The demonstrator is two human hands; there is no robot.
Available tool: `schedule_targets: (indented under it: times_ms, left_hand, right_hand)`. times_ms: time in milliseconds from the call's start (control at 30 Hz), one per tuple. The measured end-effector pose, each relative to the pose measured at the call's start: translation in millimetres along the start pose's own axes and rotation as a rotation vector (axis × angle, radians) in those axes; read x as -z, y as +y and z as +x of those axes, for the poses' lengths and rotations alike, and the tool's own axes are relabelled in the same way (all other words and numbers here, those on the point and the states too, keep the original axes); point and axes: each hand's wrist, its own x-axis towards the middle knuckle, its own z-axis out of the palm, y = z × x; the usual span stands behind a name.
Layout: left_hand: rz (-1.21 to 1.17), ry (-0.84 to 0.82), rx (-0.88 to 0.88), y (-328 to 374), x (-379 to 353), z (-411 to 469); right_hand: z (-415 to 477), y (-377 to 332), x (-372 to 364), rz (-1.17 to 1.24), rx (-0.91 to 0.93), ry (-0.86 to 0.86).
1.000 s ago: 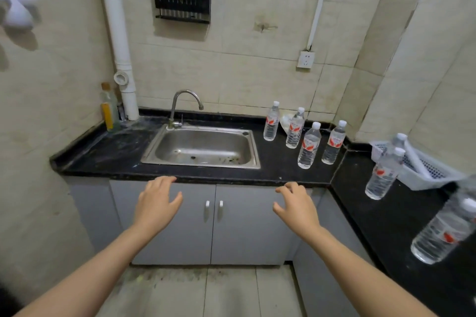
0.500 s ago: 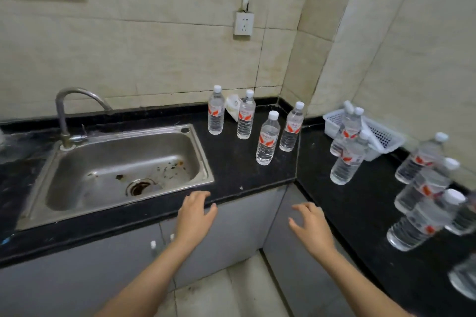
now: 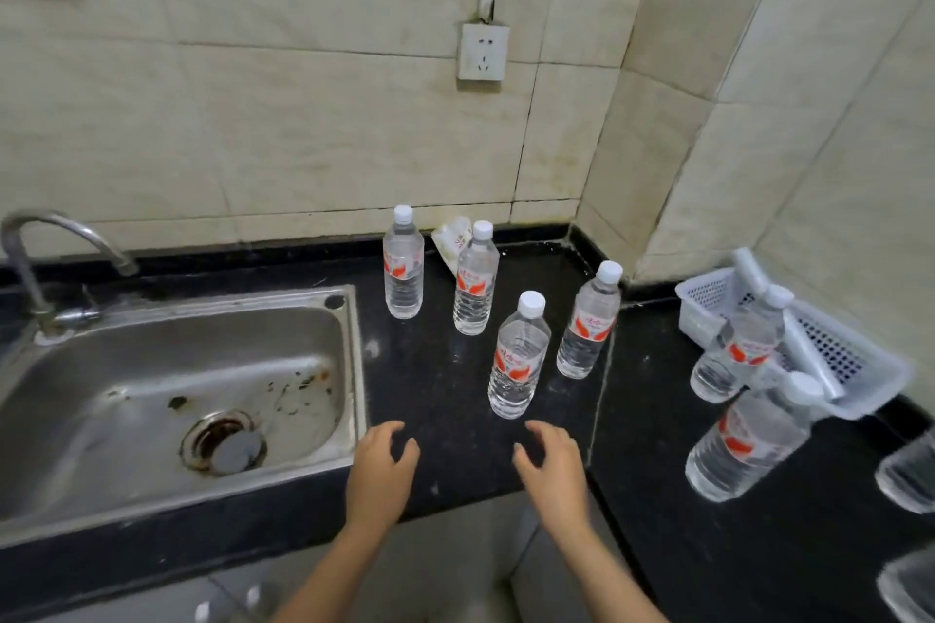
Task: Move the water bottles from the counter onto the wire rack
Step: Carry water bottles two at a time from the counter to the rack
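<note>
Left hand: the left hand [image 3: 380,476] hovers over the front edge of the counter [image 3: 435,395], fingers spread and curled, grasping nothing.
Right hand: the right hand [image 3: 551,470] hovers beside it in the same loose, empty pose, just short of the nearest bottle.
Nearest bottle: the front bottle [image 3: 517,359] stands upright, capped, between and just beyond the two hands.
Other bottles in the group: a right bottle [image 3: 587,324], a middle bottle [image 3: 474,281] and a back-left bottle [image 3: 403,266] stand upright near the wall, apart from one another.
Bottles on the side run: two side bottles [image 3: 738,440] stand by a white basket [image 3: 860,364]; more clear bottles are cut off at the right edge.
Surroundings: a steel sink [image 3: 167,400] with a tap [image 3: 30,258] lies to the left; a small packet [image 3: 450,243] leans behind the middle bottle; a wall socket [image 3: 483,52] sits above.
Wire rack: not in view.
Progress: judging by the scene, the task is at its start; every bottle seen is on the counter, none is grasped, and all are left to move.
Step in hand: likely a reach for the front bottle.
</note>
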Motion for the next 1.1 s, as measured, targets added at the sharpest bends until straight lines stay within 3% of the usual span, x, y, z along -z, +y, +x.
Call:
schedule_targets:
  times_ms: [200, 567, 667, 800, 933, 1100]
  left_hand:
    - [-0.01, 0.001, 0.148, -10.4, -12.9, 34.8]
    - [-0.161, -0.081, 0.003, 1.7, -8.6, 168.1]
    - [-0.147, -0.03, -0.027, 8.0, -8.5, 210.8]
    - [-0.143, 0.02, -0.095, 27.8, -3.0, 275.5]
    - [-0.28, -0.192, -0.136, 36.8, -5.6, 322.0]
    - [-0.312, -0.211, -0.097, 35.0, -7.8, 341.4]
  right_hand:
    - [32.6, -11.8, -29.8, 0.183, -0.122, 0.133]
    - [93.6, -38.3, -60.3, 0.211, -0.265, 0.481]
    - [109.5, -41.4, -67.6, 0.282, -0.321, 0.561]
    - [126.4, -48.9, -70.9, 0.359, -0.382, 0.57]
    - [140.2, -49.1, -68.8, 0.316, -0.406, 0.501]
    - [148.9, -51.4, -57.7, 0.247, -0.407, 0.4]
